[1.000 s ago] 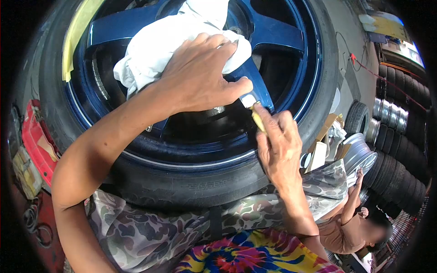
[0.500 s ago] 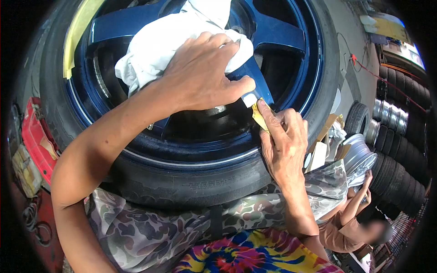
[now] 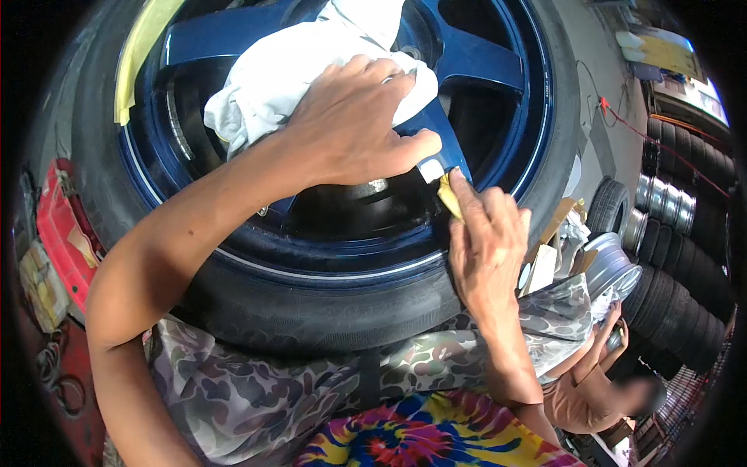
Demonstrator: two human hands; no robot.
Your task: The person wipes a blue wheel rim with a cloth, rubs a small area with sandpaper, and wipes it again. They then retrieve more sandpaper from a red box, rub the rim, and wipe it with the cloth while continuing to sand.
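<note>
A blue multi-spoke wheel rim (image 3: 486,62) fitted with a black tyre (image 3: 319,315) lies in front of me. My left hand (image 3: 350,121) rests over a bunched white cloth (image 3: 268,74) on the spokes, fingers curled down onto it and thumb stretched out to the right. Between the fingers of my right hand (image 3: 490,233) is a small folded piece of yellow sandpaper (image 3: 449,198), pressed against the end of a spoke. A pale patch (image 3: 431,170) shows on that spoke, just beside the sandpaper and below my left thumb.
Yellow masking tape (image 3: 140,58) runs along the rim's upper left edge. Right of the wheel are a silver rim (image 3: 611,265), stacked tyres (image 3: 673,307) and another person (image 3: 587,397) handling something. A red object (image 3: 66,226) lies at the left.
The wheel and both hands appear slightly shifted in view. My right fingers have moved a little on the sandpaper, and less of it shows. The other person's hands have shifted down.
</note>
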